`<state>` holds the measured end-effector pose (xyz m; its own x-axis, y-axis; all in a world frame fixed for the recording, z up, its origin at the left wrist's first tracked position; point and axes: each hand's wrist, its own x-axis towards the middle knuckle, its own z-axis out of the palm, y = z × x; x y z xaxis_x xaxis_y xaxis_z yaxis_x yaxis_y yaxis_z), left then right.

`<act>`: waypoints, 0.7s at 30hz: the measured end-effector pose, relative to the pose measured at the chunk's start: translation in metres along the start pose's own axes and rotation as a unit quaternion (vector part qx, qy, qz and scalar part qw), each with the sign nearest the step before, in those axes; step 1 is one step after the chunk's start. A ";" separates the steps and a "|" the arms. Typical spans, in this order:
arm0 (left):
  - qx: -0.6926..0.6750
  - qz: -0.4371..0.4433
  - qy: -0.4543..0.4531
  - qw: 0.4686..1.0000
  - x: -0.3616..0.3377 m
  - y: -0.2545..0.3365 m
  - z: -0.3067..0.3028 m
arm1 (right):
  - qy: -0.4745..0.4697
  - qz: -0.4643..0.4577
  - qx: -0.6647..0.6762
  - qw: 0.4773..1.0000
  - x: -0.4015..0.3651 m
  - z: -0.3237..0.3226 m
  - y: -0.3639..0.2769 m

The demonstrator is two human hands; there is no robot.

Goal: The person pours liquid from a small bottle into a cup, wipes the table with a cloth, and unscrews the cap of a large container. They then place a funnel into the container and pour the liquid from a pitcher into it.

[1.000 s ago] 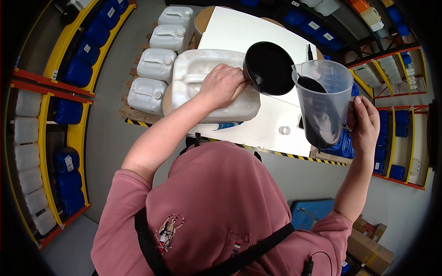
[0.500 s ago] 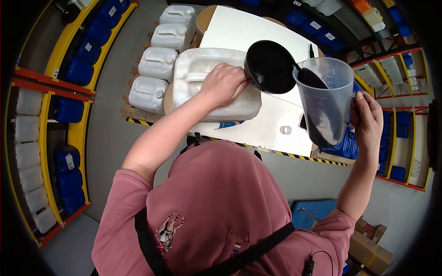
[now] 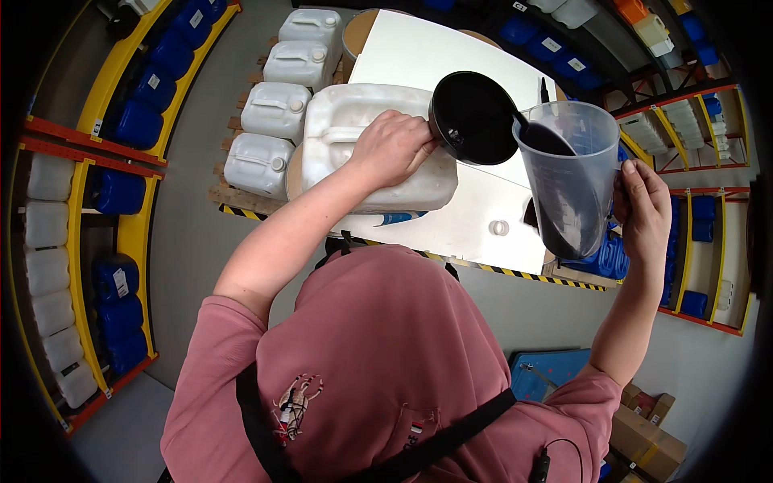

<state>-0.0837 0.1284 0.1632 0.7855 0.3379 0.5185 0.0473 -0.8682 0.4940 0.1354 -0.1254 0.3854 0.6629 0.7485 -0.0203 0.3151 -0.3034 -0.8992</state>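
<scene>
My left hand (image 3: 393, 149) is closed on the near side of a black funnel (image 3: 475, 105), over the right end of a large whitish jerrycan (image 3: 322, 121). The jerrycan's mouth is hidden beneath the funnel and hand. My right hand (image 3: 644, 205) grips the handle of a translucent measuring jug (image 3: 568, 177), tilted left with its spout at the funnel's rim. Dark liquid (image 3: 547, 138) fills part of the jug and runs from the spout into the funnel. Inside the funnel the surface looks black and glossy.
Under the jerrycan is a white tabletop (image 3: 475, 217) with a small round clear object (image 3: 499, 229) and a black marker-like item (image 3: 544, 90). Several white canisters (image 3: 258, 161) stand on a pallet at left. Racks with blue canisters (image 3: 121, 282) flank both sides.
The bright reflection inside the funnel has shrunk and shifted. Liquid still runs from the jug, and both hands hold almost the same positions.
</scene>
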 end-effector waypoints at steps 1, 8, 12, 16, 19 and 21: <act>0.000 -0.002 -0.002 1.000 0.000 0.000 0.000 | -0.001 -0.001 0.001 1.000 0.000 0.000 0.000; -0.001 -0.008 -0.002 1.000 0.000 0.002 -0.001 | -0.005 0.001 -0.010 1.000 0.001 -0.001 -0.001; 0.008 0.000 0.026 1.000 0.000 0.000 0.003 | -0.014 -0.004 -0.011 1.000 0.001 -0.002 -0.001; 0.014 0.003 0.026 1.000 0.000 0.000 0.003 | -0.007 -0.003 -0.020 1.000 0.000 -0.001 -0.002; 0.013 0.002 0.025 1.000 0.001 0.001 0.002 | -0.010 -0.002 -0.025 1.000 0.001 -0.002 -0.003; 0.011 0.000 0.023 1.000 0.001 0.001 0.002 | -0.017 -0.005 -0.025 1.000 0.001 -0.002 -0.003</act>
<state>-0.0820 0.1270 0.1626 0.7567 0.3527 0.5504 0.0609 -0.8763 0.4779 0.1366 -0.1250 0.3892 0.6364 0.7709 -0.0278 0.3547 -0.3244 -0.8769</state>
